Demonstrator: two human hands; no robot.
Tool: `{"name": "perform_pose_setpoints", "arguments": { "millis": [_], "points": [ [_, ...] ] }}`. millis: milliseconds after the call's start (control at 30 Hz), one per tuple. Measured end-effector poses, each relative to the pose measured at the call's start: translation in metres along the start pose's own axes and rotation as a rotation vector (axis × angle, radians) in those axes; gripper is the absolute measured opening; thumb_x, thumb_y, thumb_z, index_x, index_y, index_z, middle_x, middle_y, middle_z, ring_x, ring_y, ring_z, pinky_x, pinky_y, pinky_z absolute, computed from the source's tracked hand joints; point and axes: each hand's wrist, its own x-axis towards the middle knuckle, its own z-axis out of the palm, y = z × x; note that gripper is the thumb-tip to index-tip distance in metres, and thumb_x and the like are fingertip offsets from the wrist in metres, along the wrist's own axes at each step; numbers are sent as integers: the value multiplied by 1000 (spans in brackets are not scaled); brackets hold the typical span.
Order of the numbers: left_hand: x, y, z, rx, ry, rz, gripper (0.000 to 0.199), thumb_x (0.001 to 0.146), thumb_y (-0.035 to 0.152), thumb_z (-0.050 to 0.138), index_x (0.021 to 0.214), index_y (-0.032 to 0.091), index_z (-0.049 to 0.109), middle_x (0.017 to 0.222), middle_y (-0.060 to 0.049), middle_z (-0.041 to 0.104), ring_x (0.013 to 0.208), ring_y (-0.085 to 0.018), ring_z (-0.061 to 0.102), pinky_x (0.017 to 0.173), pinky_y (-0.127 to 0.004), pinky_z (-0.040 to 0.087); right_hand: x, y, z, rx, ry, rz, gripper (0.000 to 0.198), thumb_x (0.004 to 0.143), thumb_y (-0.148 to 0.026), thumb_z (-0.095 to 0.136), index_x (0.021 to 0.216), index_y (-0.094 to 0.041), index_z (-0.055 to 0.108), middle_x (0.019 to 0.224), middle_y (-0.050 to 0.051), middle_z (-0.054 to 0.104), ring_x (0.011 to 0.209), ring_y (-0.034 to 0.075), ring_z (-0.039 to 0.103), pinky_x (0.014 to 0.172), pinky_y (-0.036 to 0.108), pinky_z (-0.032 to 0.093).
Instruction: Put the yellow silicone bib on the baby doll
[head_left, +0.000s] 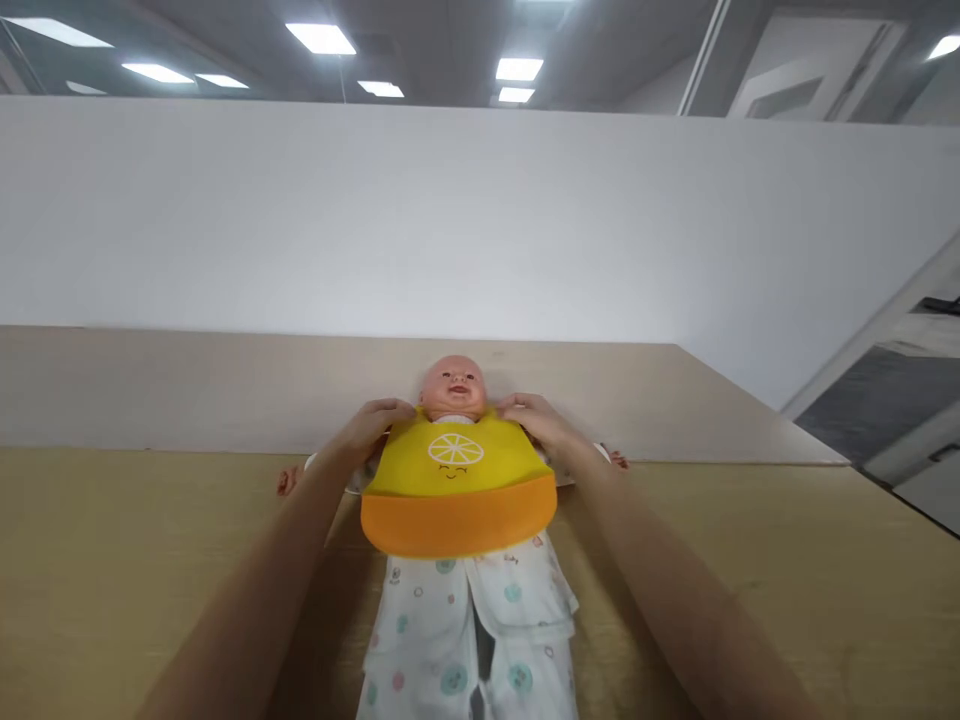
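Observation:
A baby doll (453, 384) lies on its back, head away from me, dressed in a white printed outfit (420, 620). Over its chest spreads a yellow bib (409, 455) with a lemon slice print and an orange catch pocket (459, 520) along the bottom. My left hand (379, 418) closes on the bib's upper left edge, beside the doll's neck. On the opposite side, my right hand (534, 415) pinches the upper right edge near the shoulder. The doll's two small hands stick out beyond my forearms. My fingertips are partly hidden, and the back of the neck is out of sight.
The doll rests on a wooden table (150, 570). Behind it, a paler raised strip (187, 390) meets a white partition (450, 220). At the far right, past the table's edge, there is grey floor (885, 400) and a pale cabinet (930, 465).

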Motion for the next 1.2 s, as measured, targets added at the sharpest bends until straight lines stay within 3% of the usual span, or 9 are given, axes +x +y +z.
{"name": "perform_pose_setpoints", "arguments": {
  "millis": [100,200,400,567,767,867,1000,1100,1200],
  "points": [
    [-20,3,-7,-34,-90,-41,33,53,32,80,73,10,67,69,-6,66,60,-15,60,54,-23,46,-22,-1,-8,87,-175,-7,34,61,-30,73,91,-17,62,67,-1,62,53,8,54,44,16,34],
    [-34,6,-10,-51,-134,-65,33,46,27,85,69,9,68,72,-9,68,64,-18,63,61,-27,49,-32,0,-10,199,-223,-1,38,55,-27,79,86,-16,61,80,2,66,68,12,61,58,20,46],
    [-25,8,0,-122,92,34,36,39,26,84,69,12,68,70,-6,69,66,-19,63,64,-30,50,-26,-5,2,324,-85,-45,44,52,-28,80,90,-15,61,79,3,68,69,15,64,63,24,50],
    [-14,-9,8,124,207,96,34,48,34,75,74,12,71,72,-5,67,64,-15,59,60,-25,46,-17,0,9,270,-22,-48,39,48,-25,77,81,-16,59,75,1,67,63,14,62,59,24,48],
    [-23,-19,3,387,225,182,40,65,43,63,93,16,72,99,-9,67,91,-23,61,76,-32,49,-17,4,10,170,58,-72,31,52,-30,69,78,-15,62,71,0,66,64,13,60,60,22,44],
    [-43,-18,2,547,326,421,36,74,46,56,92,20,72,124,-10,56,116,-26,51,93,-38,44,-23,3,6,21,144,-112,30,59,-35,61,79,-13,67,78,4,68,72,15,60,67,24,45],
    [-84,-12,16,849,121,732,40,79,49,56,110,25,66,131,-8,52,125,-26,43,105,-45,34,-41,2,1,-110,237,-205,34,65,-33,56,89,-13,70,98,7,69,89,19,62,79,29,47],
    [-109,-9,32,1108,-38,788,50,76,48,63,121,25,60,134,-9,50,125,-28,43,106,-48,33,-60,5,3,-90,203,-258,36,67,-35,59,95,-15,70,103,7,68,92,21,62,79,29,49],
    [-119,-12,43,1205,8,788,45,81,43,60,122,25,60,133,-8,52,122,-28,46,105,-50,32,-69,14,9,20,190,-225,36,63,-37,64,91,-15,70,96,8,68,86,20,62,72,28,49]
  ]
}}
